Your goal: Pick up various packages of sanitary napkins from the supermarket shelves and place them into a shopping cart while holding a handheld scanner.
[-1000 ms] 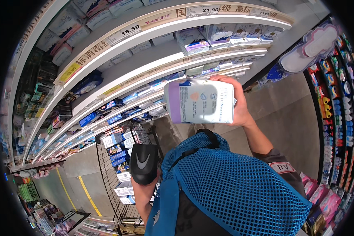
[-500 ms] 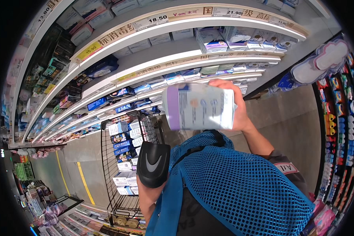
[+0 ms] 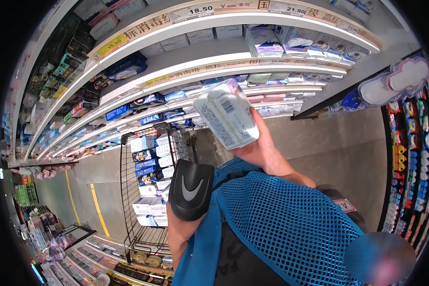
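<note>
Right hand (image 3: 260, 148) grips a white pack (image 3: 226, 114), tilted, raised before the shelves (image 3: 214, 71).
Pack pale, soft-wrapped, barcode side showing. Left hand (image 3: 178, 229) closed round a black scanner (image 3: 191, 189), just beside the wire cart (image 3: 150, 181) of boxes. Grey aisle floor (image 3: 338, 143).

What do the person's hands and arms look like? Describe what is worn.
Right hand and left hand are bare: no gloves, rings or watch visible. Forearms show no sleeves. A blue mesh vest lies over a dark top.

White soft pack (image 3: 226, 114), barcode side showing, tilted, held aloft.
</note>
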`<act>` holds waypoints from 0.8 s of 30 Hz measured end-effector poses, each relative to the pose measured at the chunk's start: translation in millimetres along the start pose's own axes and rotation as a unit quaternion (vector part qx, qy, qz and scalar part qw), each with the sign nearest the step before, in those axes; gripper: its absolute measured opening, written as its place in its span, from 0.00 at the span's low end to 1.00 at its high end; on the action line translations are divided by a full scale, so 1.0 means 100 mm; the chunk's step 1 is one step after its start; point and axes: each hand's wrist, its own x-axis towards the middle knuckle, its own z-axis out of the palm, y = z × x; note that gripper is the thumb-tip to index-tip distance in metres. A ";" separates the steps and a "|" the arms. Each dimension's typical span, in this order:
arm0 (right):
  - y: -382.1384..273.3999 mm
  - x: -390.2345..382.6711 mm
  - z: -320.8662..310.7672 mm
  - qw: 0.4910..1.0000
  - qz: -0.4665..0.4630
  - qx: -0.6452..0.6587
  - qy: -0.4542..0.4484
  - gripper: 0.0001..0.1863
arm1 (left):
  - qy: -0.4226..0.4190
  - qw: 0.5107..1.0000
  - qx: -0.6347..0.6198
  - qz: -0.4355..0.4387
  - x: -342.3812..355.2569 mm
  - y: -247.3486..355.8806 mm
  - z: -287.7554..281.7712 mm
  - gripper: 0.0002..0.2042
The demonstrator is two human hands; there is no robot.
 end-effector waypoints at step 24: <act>0.95 0.39 -0.07 0.943 0.201 -0.231 0.129 0.28 | 0.131 0.989 -0.072 0.004 -0.36 -0.54 -0.27 0.19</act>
